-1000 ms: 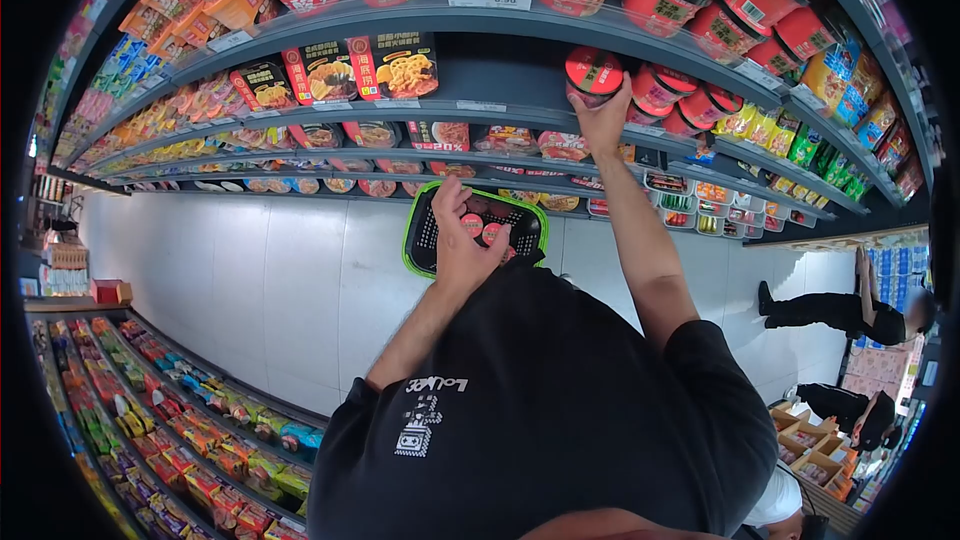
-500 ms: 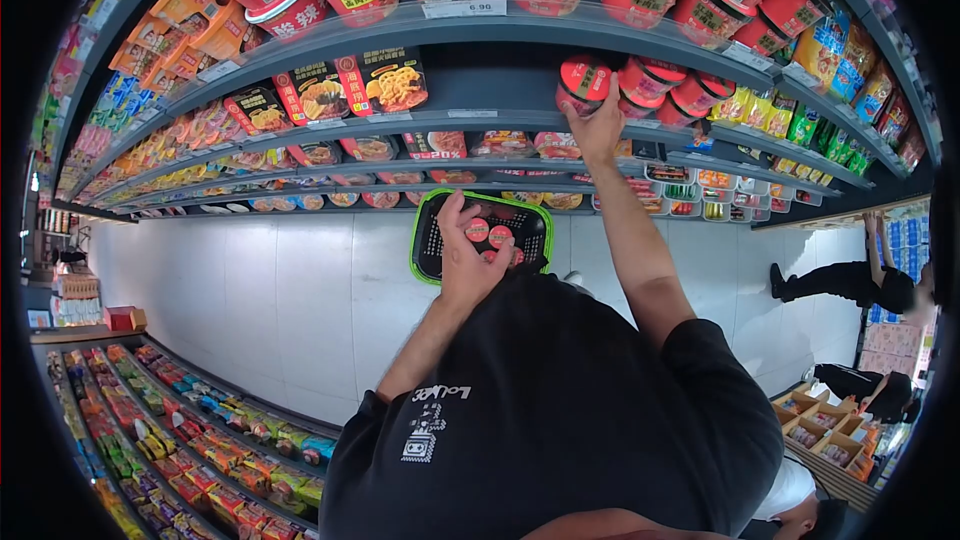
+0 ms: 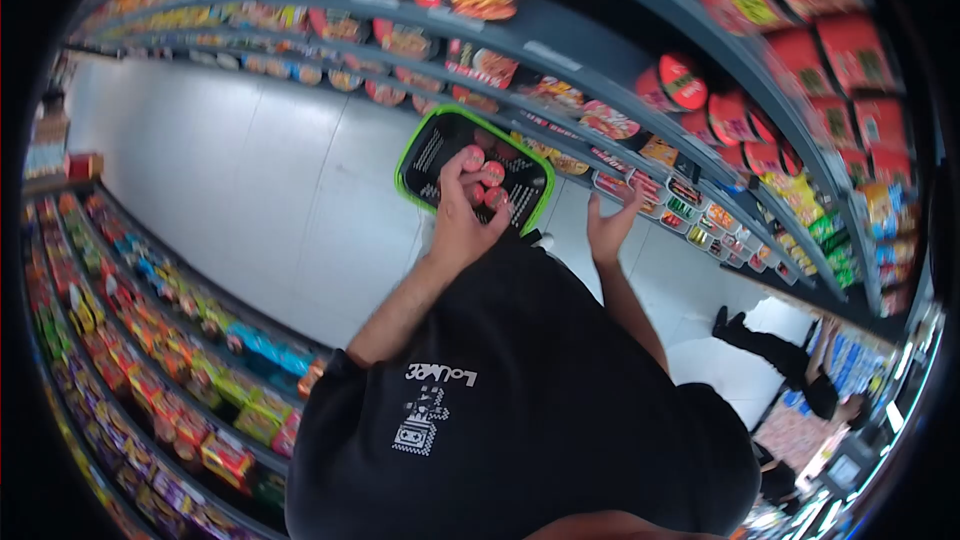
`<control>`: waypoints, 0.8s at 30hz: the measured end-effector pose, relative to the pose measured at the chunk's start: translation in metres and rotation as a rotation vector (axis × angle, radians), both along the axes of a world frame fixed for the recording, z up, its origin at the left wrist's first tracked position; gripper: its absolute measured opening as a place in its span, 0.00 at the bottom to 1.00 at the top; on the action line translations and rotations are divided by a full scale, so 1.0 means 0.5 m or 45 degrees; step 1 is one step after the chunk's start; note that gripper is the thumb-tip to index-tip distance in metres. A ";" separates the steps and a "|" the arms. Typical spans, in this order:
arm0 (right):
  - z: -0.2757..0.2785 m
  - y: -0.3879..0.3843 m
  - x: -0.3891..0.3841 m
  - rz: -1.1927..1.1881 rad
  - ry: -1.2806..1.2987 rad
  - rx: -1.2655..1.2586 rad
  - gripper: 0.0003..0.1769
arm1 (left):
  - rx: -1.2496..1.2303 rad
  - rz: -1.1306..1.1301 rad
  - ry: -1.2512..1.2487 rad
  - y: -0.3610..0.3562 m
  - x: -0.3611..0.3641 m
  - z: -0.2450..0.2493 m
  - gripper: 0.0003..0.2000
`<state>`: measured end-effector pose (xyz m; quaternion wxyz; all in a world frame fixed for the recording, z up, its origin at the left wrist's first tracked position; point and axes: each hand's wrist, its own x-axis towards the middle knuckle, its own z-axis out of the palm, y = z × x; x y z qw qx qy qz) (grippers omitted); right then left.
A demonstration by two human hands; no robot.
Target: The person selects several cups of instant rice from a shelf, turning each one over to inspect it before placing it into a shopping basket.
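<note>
My left hand [image 3: 463, 232] is over the green-rimmed black basket [image 3: 404, 162], its fingers curled round a cluster of small red round packs [image 3: 492, 174]. To the right of the basket, my right hand [image 3: 611, 228] is raised with its fingers apart and nothing in it. It is below the lower shelves, nearest to the trays of small colourful packs [image 3: 680, 208]. Farther up, a red cup with a dark rim [image 3: 682, 82] stands at the front of a shelf, beside other red cups [image 3: 735, 118].
Curved shelves [image 3: 560, 60] of boxed and bowl foods run across the top and right. Another shelf unit of snacks [image 3: 190, 390] fills the lower left. A person in black [image 3: 775, 352] stands at the right. The pale tiled floor [image 3: 240, 160] lies between the shelves.
My right hand has let go of the red cup on the shelf and come down towards my body, opening. The view has turned, so the shelves now slant down to the right.
</note>
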<state>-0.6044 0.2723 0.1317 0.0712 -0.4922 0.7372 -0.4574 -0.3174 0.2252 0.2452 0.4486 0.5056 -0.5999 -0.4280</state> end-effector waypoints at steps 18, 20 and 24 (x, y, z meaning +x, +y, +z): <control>-0.980 -0.156 0.186 0.719 0.163 1.540 0.44 | 1.807 -0.500 -1.173 0.161 0.231 -0.763 0.56; -1.119 -0.221 0.222 0.706 0.356 1.460 0.47 | 1.758 -0.480 -1.205 0.166 0.243 -0.815 0.51; -1.273 -0.346 0.324 0.641 0.376 1.394 0.52 | 1.494 -0.354 -1.286 0.157 0.283 -0.858 0.40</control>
